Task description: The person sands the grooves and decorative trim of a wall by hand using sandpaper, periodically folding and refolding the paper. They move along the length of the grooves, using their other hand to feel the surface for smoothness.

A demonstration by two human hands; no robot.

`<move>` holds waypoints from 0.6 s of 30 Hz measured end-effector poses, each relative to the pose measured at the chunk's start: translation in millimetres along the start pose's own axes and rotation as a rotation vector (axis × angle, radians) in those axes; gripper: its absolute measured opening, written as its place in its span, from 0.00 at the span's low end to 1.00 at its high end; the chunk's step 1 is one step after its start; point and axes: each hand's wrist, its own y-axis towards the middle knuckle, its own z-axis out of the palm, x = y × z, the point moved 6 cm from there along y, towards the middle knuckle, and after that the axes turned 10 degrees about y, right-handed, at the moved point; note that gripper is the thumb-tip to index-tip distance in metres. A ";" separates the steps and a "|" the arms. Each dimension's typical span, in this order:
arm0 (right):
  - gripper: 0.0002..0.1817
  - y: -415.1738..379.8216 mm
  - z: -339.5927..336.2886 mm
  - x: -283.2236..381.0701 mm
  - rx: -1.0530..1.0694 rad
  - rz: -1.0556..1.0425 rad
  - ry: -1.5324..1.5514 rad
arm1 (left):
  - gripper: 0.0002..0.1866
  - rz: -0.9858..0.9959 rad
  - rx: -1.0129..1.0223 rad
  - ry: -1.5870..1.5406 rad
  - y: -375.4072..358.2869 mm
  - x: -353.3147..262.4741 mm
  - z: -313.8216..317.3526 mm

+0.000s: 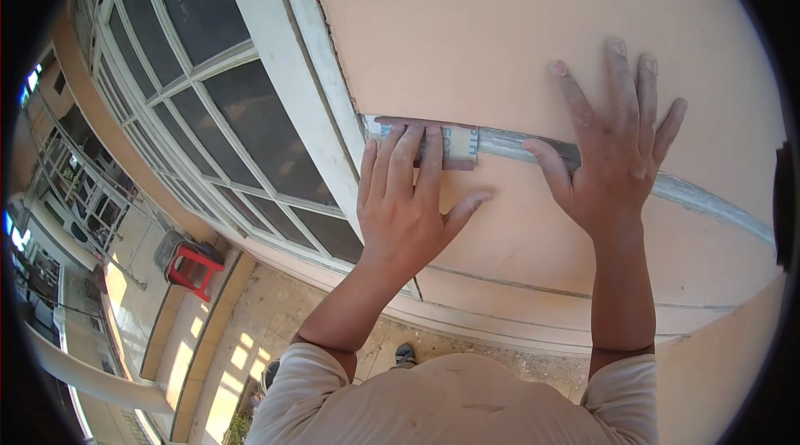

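Observation:
My left hand point(404, 207) holds a folded piece of sandpaper point(461, 145) against the peach wall point(517, 45), with the fingers laid over it and the thumb apart. Blue print shows on the sandpaper's pale backing, and its edges are reddish brown. Beneath and beyond it runs a grey band point(508, 143) in the wall, reaching right from the window frame. Farther right, my right hand point(614, 153) rests open on the wall with fingers spread, its palm covering part of that band. Pale dust coats the fingers of both hands.
A white-framed window point(258, 120) with dark panes stands left of the hands. Below left, a red plastic stool point(196, 268) sits on a tiled step point(204, 324). Thin grooves point(517, 282) cross the lower wall. A shod foot point(405, 353) shows on the dusty floor.

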 end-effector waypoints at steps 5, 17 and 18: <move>0.41 -2.4 5.3 -0.8 0.000 0.009 -0.003 | 0.39 0.028 0.024 0.097 7.6 -1.3 -3.7; 0.37 -3.6 1.1 -0.4 -0.056 -0.020 0.102 | 0.17 0.154 -0.086 -0.012 5.3 10.3 6.5; 0.36 -3.6 0.6 0.3 -0.047 -0.027 0.123 | 0.17 0.126 -0.104 -0.024 3.0 17.3 7.6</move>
